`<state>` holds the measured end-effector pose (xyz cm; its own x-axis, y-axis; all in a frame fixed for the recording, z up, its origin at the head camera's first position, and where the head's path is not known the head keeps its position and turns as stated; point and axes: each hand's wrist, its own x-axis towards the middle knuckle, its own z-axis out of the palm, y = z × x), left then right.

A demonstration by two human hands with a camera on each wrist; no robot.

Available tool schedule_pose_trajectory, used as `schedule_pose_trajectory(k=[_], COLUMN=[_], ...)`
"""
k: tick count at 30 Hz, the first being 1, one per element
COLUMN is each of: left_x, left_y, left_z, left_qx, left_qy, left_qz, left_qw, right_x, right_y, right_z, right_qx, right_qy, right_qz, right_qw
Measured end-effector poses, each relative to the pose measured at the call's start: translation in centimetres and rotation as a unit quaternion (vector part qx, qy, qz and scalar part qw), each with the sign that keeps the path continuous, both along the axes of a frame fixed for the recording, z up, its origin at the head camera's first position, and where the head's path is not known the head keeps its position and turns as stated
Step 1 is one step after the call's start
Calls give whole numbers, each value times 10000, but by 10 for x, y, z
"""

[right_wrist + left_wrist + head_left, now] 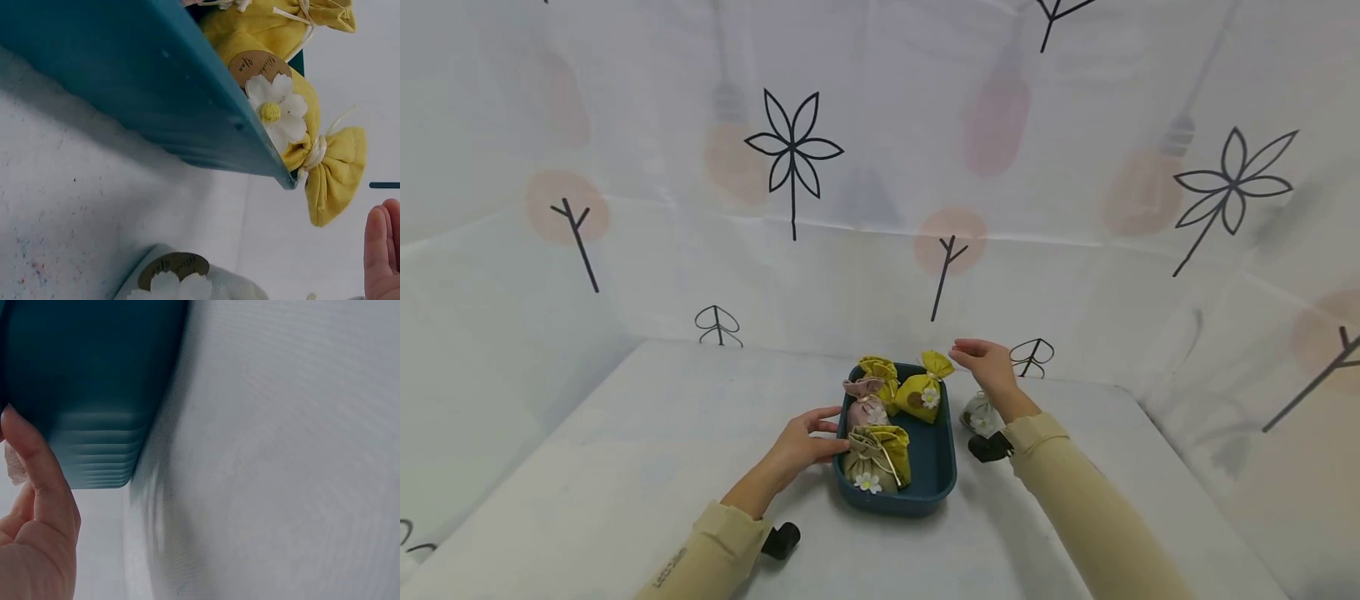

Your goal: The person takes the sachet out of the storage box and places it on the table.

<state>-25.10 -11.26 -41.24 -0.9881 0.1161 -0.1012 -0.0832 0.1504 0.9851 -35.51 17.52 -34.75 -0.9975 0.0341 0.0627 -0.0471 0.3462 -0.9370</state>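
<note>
In the head view a dark blue tub [936, 458] holds several drawstring pouches with white flowers. My left hand [801, 442] touches its left rim, thumb and fingers spread apart; the left wrist view shows a fingertip at the rim of the tub wall [94, 394]. A yellow pouch [919, 397] leans in the far right corner, its gathered top over the rim. Beside that top, my right hand [988, 367] hovers with nothing in it, its fingers [377, 247] straight in the right wrist view. A pale grey pouch [981, 417] stands outside the tub, below the right wrist.
Inside the tub are a pink pouch [867, 404], a beige pouch [865, 462], another yellow pouch [880, 371] at the back and a yellow one [895, 450] beside the beige. The white table [647, 450] meets a patterned cloth backdrop [865, 283] behind.
</note>
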Motion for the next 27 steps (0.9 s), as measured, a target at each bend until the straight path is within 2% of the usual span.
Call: schedule_pose_trajectory(k=[12, 16, 27], left_x=[-3, -3, -2], left_y=[-1, -2, -1], left_z=[-3, -4, -3], left_qx=[14, 36, -1], left_qy=[21, 4, 0], left_qz=[47, 22, 56], left_qw=[10000, 10000, 10000], right_x=[-12, -13, -12], right_y=[-22, -26, -27], right_z=[-4, -6, -5], right_qx=[-174, -88, 530], right_qy=[-120, -260, -895], right_qz=[-241, -259, 51], right_qw=[9995, 9993, 9946])
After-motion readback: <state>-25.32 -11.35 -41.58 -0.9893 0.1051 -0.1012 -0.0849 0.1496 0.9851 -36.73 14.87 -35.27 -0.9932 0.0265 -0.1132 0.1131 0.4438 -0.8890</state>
